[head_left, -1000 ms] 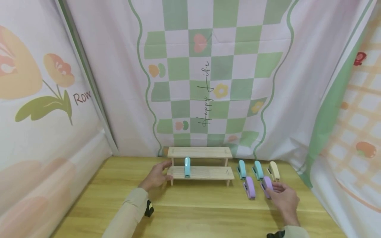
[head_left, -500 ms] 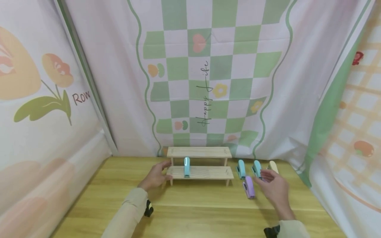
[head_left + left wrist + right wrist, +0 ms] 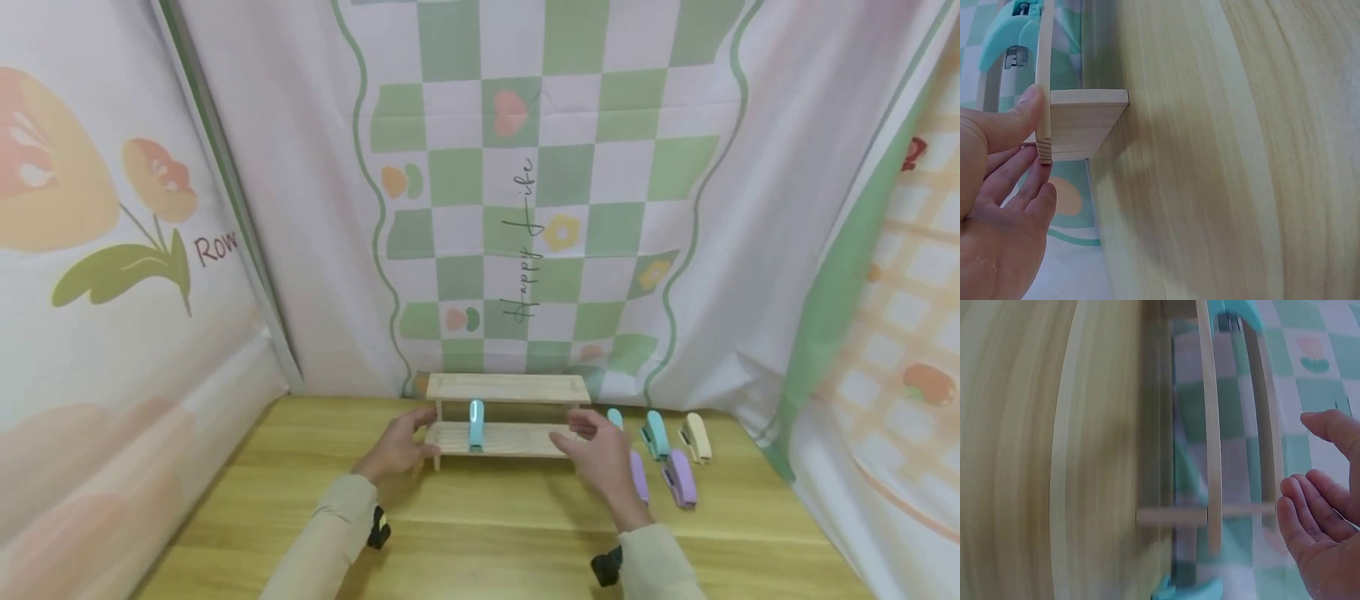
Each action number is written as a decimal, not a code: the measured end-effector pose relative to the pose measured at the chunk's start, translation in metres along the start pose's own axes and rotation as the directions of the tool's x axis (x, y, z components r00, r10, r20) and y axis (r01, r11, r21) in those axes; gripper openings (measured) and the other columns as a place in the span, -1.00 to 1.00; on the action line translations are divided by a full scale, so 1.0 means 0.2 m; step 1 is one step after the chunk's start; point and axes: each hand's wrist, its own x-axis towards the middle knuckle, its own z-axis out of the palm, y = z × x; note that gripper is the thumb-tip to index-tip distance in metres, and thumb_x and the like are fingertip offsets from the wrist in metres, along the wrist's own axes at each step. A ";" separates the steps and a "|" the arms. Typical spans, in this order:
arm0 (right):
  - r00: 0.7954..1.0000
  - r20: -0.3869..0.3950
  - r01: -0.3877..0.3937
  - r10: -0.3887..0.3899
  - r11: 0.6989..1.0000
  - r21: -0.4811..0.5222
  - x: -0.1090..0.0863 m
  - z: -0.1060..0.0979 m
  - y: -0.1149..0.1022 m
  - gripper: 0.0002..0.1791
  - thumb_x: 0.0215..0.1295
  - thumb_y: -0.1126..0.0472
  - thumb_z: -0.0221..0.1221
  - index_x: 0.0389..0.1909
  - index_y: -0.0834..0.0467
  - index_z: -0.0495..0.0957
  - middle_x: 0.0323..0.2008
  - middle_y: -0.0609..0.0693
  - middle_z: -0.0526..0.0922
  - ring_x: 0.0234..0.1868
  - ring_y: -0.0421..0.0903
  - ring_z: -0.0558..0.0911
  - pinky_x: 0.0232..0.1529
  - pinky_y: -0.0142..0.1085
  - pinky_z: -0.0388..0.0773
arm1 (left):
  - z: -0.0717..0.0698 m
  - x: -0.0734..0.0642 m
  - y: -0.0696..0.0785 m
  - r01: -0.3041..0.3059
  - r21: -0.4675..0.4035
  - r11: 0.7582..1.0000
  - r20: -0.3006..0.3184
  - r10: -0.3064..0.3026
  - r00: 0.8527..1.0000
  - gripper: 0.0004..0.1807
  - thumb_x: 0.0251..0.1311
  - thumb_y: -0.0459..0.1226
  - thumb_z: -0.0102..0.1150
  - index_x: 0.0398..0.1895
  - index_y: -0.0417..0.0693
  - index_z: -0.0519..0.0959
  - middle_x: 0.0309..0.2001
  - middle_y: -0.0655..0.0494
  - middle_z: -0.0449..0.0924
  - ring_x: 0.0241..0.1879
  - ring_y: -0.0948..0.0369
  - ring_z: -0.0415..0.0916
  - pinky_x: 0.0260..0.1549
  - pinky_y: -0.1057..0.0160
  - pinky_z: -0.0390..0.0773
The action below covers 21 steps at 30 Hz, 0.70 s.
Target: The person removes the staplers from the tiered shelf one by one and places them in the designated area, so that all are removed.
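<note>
A two-tier wooden shelf (image 3: 517,439) stands at the back of the table. My left hand (image 3: 397,446) pinches the left end of its lower board, thumb (image 3: 1019,119) on top and fingers beneath. A light-blue stapler (image 3: 476,427) stands on that board, left of the middle. My right hand (image 3: 603,454) is at the shelf's right end, fingers parted and holding nothing; in the right wrist view a gap shows between the hand (image 3: 1329,500) and the lower board (image 3: 1211,431). Right of it stand a purple stapler (image 3: 639,477) and a blue stapler (image 3: 615,417), both partly hidden by the hand.
Farther right on the wooden table (image 3: 480,550) stand another blue stapler (image 3: 657,435), a cream stapler (image 3: 697,437) and a second purple stapler (image 3: 679,479). A checked cloth (image 3: 562,233) hangs directly behind the shelf, with more cloth on both sides.
My right hand has left the right-hand purple stapler, which stays on the table, and moved left to the shelf's right end. My left hand keeps its hold. The head view has shifted slightly.
</note>
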 end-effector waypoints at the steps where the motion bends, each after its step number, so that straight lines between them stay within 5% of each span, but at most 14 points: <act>1: 1.000 0.008 0.006 -0.006 1.000 0.017 0.00 0.04 -0.02 -0.44 0.26 0.06 0.49 0.21 0.21 0.64 0.14 0.24 0.75 0.18 0.19 0.73 0.29 0.08 0.69 | 0.00 0.00 0.00 0.001 0.001 1.000 0.002 -0.001 1.000 -0.27 0.23 -0.46 0.41 0.48 -0.33 0.38 0.43 -0.32 0.49 0.48 -0.28 0.38 0.52 -0.26 0.37; 12: 0.998 0.045 0.036 -0.045 0.985 0.167 -0.03 0.41 -0.25 -0.53 0.21 0.16 0.51 0.10 0.24 0.69 0.05 0.23 0.78 0.11 0.17 0.75 0.20 0.06 0.75 | 0.00 0.00 0.01 -0.002 0.014 1.000 0.003 0.002 1.000 -0.28 0.23 -0.45 0.43 0.46 -0.33 0.40 0.41 -0.33 0.50 0.48 -0.30 0.38 0.53 -0.31 0.33; 21: 0.995 -0.066 0.084 -0.073 0.982 0.172 -0.02 0.61 -0.31 -0.57 0.11 0.22 0.57 -0.03 0.29 0.71 -0.10 0.22 0.81 -0.06 0.11 0.78 -0.05 -0.10 0.83 | 0.01 0.00 0.02 -0.034 0.050 0.998 -0.017 0.035 0.999 -0.30 0.21 -0.47 0.43 0.42 -0.41 0.41 0.37 -0.38 0.53 0.43 -0.29 0.44 0.51 -0.29 0.37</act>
